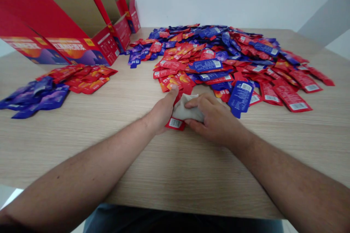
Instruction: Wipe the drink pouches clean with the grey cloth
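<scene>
Near the middle of the table, my left hand (pixel 164 112) is closed on a red sachet (pixel 175 123), whose barcode end shows below a pale cloth. My right hand (pixel 212 114) grips that grey-white cloth (pixel 188 110) and presses it against the sachet. The cloth covers most of the sachet's face. Just beyond both hands lies a wide heap of red and blue sachets (pixel 207 64). A blue sachet (pixel 240 96) lies to the right of my right hand, at the heap's near edge.
Several open red cardboard boxes (pixel 109 45) stand at the back left with flaps raised. In front of them lie a group of red sachets (pixel 90 78) and a group of blue sachets (pixel 41 96). The wooden table (pixel 136 185) reaches towards a white wall (pixel 218 0).
</scene>
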Action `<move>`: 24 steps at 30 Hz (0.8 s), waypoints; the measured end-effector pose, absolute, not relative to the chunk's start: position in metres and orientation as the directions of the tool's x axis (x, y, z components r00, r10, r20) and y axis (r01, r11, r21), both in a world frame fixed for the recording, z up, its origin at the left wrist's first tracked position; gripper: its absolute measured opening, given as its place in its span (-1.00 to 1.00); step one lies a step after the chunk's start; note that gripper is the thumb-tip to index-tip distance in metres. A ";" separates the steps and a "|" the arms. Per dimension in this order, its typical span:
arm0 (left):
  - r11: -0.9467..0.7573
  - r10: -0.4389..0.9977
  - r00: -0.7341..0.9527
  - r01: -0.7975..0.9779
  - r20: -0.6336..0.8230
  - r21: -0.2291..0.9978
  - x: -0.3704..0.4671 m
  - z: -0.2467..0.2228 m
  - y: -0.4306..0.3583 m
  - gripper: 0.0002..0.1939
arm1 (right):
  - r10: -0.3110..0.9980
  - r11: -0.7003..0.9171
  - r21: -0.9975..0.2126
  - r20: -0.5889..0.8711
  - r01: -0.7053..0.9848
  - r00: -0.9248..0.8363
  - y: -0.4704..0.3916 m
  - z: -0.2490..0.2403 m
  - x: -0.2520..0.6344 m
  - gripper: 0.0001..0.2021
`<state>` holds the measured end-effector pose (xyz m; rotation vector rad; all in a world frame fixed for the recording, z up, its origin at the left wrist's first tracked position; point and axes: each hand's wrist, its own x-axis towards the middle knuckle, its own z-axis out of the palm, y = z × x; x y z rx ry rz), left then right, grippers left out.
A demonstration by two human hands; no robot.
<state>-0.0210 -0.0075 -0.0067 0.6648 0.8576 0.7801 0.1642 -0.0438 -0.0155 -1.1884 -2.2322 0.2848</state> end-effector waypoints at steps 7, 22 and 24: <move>0.562 0.799 0.432 -0.283 -0.420 0.778 -0.020 -0.004 -0.007 -0.28 | 0.806 0.584 -0.426 0.405 0.691 -0.432 -0.039 -0.018 0.169 -0.66; 0.556 0.799 0.437 -0.278 -0.412 0.784 -0.020 -0.007 -0.005 -0.25 | 0.848 0.508 -0.456 0.412 0.731 -0.333 -0.039 -0.017 0.169 -0.63; 0.548 0.805 0.434 -0.284 -0.404 0.787 -0.020 -0.008 -0.006 -0.27 | 0.837 0.539 -0.467 0.393 0.701 -0.382 -0.040 -0.017 0.168 -0.63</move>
